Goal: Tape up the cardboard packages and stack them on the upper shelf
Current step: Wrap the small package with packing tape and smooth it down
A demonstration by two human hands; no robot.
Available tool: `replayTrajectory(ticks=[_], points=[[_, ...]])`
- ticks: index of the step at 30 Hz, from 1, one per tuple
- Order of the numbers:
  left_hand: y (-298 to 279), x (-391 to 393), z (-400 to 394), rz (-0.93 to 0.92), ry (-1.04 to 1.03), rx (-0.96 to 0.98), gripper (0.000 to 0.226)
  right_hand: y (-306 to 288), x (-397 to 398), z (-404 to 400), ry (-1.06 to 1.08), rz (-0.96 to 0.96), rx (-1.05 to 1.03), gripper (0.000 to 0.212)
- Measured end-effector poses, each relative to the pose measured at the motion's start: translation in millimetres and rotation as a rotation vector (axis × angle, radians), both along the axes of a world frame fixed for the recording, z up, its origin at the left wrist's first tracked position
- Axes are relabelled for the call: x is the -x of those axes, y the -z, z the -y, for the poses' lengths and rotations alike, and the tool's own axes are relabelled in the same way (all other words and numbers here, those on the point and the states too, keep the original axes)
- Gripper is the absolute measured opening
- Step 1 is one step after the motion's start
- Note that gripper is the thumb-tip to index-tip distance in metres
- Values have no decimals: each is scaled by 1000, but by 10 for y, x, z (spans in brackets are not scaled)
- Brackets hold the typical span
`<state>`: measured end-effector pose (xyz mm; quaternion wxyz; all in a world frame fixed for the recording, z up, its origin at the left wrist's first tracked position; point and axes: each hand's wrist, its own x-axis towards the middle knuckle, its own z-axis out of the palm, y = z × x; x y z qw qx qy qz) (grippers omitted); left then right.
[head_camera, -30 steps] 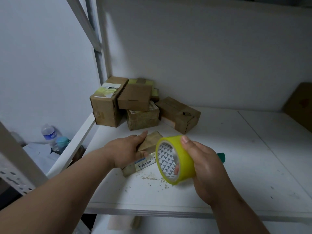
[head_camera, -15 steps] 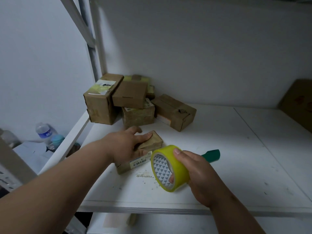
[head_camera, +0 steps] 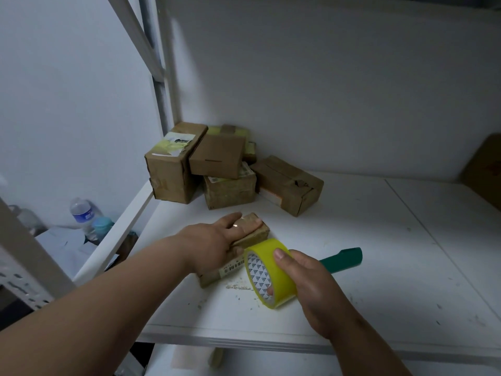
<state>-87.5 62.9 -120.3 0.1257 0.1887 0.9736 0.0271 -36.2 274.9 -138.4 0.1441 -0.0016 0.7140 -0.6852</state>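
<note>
Here the left hand (head_camera: pixel 214 246) is pressing flat, fingers straight, on a small cardboard package (head_camera: pixel 250 236) lying on the white shelf (head_camera: pixel 379 267). Just beside it, the right hand (head_camera: pixel 311 283) is gripping the yellow tape roll (head_camera: pixel 271 272), thumb on the outside and a fingertip showing inside the core, roll touching the package's near edge.

2 bare forearms, left arm (head_camera: pixel 113 291) and right arm (head_camera: pixel 360 346), no sleeves in view; hands ungloved, nails short, no rings.
</note>
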Motion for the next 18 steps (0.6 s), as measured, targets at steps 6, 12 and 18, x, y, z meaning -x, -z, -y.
replayTrajectory(ticks=[6,12,18], points=[[4,154,81,108,-31,-286,59,38,20,-36,-31,-31,113,44],[71,25,209,649,-430,-1255,47,-109,104,-183,-121,-147,246,29],[322,-24,297,455,-482,-1164,58,-111,140,-62,-150,-180,38,23]])
